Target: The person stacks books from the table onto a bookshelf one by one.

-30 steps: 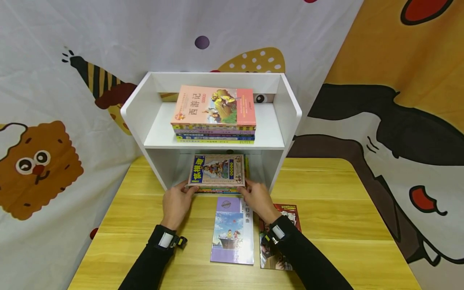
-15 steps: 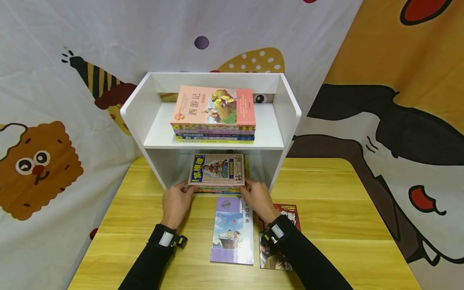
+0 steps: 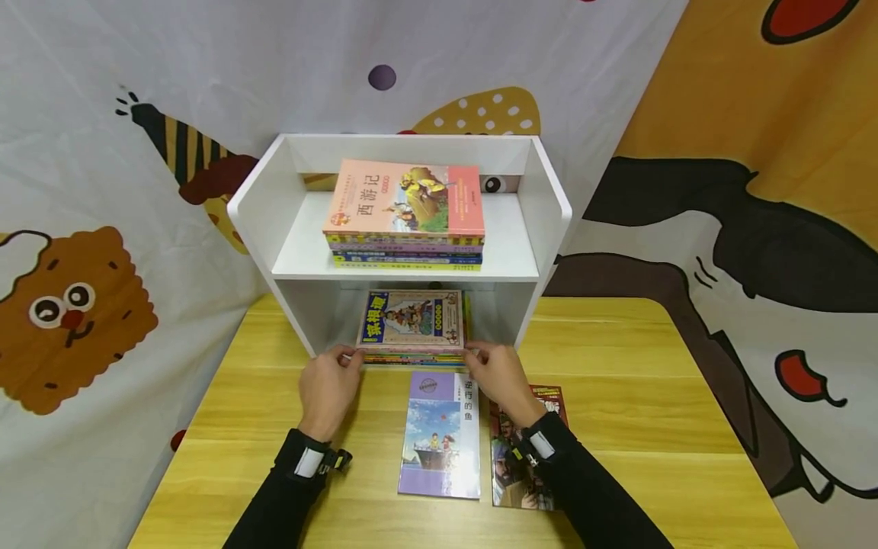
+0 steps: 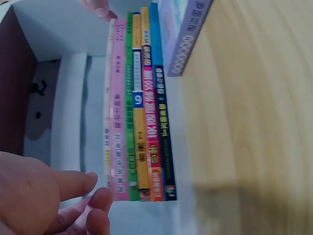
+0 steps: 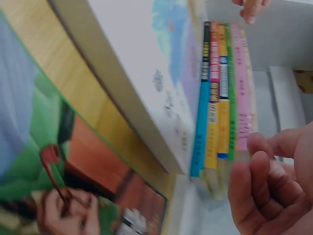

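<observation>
A stack of several books lies flat on the bookshelf's lower level, spines facing out, topped by a tan illustrated book (image 3: pixel 413 319). My left hand (image 3: pixel 329 390) is at the stack's front left corner. In the left wrist view its thumb (image 4: pixel 78 183) and loosely bent fingers are right beside the ends of the spines (image 4: pixel 139 107). My right hand (image 3: pixel 504 381) is at the front right corner, fingers (image 5: pixel 259 176) relaxed and loosely curled close to the book ends. Neither hand grips a book.
The white bookshelf (image 3: pixel 288 252) bears another book pile on its upper level, topped by a pink book (image 3: pixel 405 200). On the wooden table (image 3: pixel 658 427) lie a purple-and-white book (image 3: pixel 439 457) and, partly under my right forearm, a dark red book (image 3: pixel 511 480).
Both hands have moved slightly outward. Their thumbs have come off the stack's front spines to its two corners. The stack looks the same.
</observation>
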### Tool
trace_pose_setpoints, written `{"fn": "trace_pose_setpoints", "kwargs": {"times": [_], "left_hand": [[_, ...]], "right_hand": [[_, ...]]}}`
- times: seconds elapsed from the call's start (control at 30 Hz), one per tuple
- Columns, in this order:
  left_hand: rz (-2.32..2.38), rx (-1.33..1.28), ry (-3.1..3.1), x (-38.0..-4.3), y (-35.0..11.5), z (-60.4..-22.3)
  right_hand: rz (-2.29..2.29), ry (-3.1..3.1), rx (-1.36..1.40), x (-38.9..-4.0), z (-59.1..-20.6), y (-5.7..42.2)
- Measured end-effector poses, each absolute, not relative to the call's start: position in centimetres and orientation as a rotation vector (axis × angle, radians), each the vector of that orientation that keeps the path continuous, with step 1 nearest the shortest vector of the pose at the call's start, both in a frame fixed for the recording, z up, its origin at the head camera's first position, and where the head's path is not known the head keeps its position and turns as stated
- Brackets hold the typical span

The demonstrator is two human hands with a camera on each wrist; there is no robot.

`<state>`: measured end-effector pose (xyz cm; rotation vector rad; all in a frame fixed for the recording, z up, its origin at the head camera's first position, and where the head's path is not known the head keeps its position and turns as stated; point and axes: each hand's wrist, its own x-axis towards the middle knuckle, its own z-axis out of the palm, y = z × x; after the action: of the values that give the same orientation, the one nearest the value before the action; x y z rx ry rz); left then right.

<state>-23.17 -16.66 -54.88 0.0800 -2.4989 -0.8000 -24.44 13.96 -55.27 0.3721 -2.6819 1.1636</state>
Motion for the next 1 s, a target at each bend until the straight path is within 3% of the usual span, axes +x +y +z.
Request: {"fn": "trace_pose_setpoints", "kwargs": {"times": [0.53, 1.0], "left_hand": [[-0.938, -0.112, -2.543, -21.5, -15.5, -53.8], [-0.999, -0.199, -2.656, -20.4, -14.3, -54.7]], "right_hand": [[1.023, -2.760, 0.256, -21.0, -50.6, 19.4], [0.710, -3.025, 0.136, -19.1, -52.0, 24.9]]}}
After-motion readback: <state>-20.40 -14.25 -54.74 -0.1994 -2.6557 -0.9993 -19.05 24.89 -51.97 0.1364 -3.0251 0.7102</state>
